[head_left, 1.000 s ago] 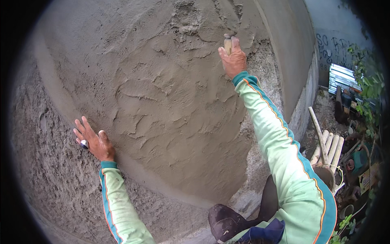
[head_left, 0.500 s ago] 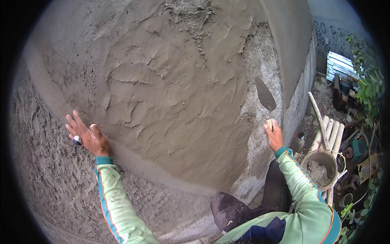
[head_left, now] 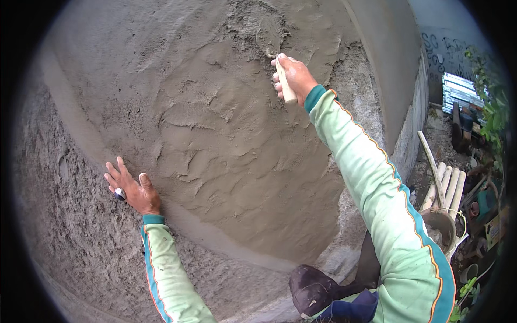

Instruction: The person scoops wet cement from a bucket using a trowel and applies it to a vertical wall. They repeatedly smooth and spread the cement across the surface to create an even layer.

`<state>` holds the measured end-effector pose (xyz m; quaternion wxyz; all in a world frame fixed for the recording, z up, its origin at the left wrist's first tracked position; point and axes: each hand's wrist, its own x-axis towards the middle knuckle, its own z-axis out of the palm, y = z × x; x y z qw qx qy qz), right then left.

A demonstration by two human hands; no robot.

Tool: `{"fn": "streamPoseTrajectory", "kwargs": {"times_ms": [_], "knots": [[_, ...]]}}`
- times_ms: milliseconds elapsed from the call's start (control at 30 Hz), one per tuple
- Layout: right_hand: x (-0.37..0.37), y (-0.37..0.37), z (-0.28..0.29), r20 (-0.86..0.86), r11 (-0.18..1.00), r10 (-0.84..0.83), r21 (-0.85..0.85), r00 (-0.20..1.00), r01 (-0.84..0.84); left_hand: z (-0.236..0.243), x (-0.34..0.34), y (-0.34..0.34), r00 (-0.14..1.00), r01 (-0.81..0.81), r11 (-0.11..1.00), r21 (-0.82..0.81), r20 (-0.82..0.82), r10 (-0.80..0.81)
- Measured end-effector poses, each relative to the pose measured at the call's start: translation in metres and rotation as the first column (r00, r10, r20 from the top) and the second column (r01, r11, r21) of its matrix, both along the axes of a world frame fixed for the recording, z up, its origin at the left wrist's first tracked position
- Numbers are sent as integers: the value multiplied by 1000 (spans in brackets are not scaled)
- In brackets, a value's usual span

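In my right hand [head_left: 293,77] is the pale wooden handle of a trowel [head_left: 285,83], gripped with the fingers wrapped round it. The trowel's blade is up against the rough, dark patch of mortar at the top of the wall and blends in with it. Wet grey mortar [head_left: 242,156] with ridges and smears covers the middle of the wall. My left hand [head_left: 132,188] rests with spread fingers at the lower left, where a smooth strip borders rougher plaster [head_left: 86,215]. It holds nothing and wears a ring with a large dark stone.
At the right, a bucket [head_left: 451,229] with mortar stands by several pale bamboo poles [head_left: 451,185]. A stick [head_left: 431,161] leans there. Green plants [head_left: 495,118], a corrugated sheet [head_left: 458,91] and clutter lie beyond. My dark-clad knee [head_left: 312,288] is near the wall's foot.
My right hand has carried the trowel up and to the left, from the bare strip at the right to the rough patch at the top. The left hand keeps its spread pose; the view has shifted slightly.
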<state>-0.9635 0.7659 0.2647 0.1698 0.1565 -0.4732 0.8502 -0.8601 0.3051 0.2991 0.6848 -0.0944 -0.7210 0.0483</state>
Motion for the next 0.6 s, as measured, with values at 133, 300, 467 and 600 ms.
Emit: {"fn": "streamPoseTrajectory", "kwargs": {"times_ms": [133,300,467,600], "knots": [[2,-34,9,-75,931,-11,363,997,38,0,0,0,1000,-12,1000,-8,-6,12],[-6,-10,-60,-279,550,-469,651,838,524,0,1,5,1000,-11,999,-30,-10,11],[-53,58,-76,-67,723,-511,506,857,471,-1,1,7,1000,-29,1000,-7,2,29],[-55,58,-78,118,924,-319,261,940,280,-1,0,7,1000,-25,1000,-7,-3,25]]}}
